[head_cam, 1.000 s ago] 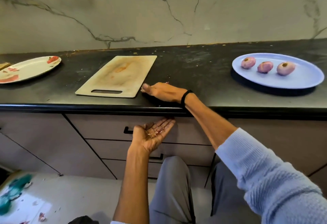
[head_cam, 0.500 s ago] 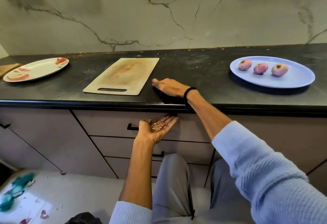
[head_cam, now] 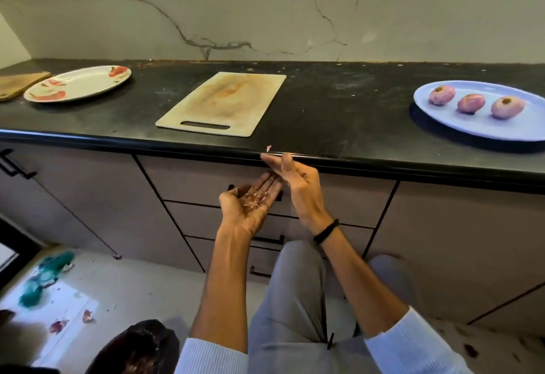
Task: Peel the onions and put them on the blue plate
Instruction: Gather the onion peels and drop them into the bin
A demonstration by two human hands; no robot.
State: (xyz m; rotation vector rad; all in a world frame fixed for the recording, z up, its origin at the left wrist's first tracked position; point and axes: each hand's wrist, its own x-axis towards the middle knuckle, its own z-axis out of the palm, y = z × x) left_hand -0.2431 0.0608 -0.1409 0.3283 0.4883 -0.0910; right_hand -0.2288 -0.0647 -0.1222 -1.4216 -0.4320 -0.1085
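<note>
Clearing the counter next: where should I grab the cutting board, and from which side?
Grip the cutting board by its handle slot, coming from the counter's front edge. It lies flat with the slot at its near end, likely the only easy purchase. The left hand cups peel scraps; use the right hand.

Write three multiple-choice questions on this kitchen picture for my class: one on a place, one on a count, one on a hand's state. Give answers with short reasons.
1. Where on the counter does the blue plate sit?
A. left end
B. middle
C. right end

2. How many peeled onions lie on it?
A. two
B. three
C. four

3. How is the left hand held?
A. palm up, cupping peel scraps
B. gripping a knife
C. clenched in a fist

Answers: C, the plate lies far right; B, three pink onions sit in a row; A, scraps rest in the open palm.
</note>
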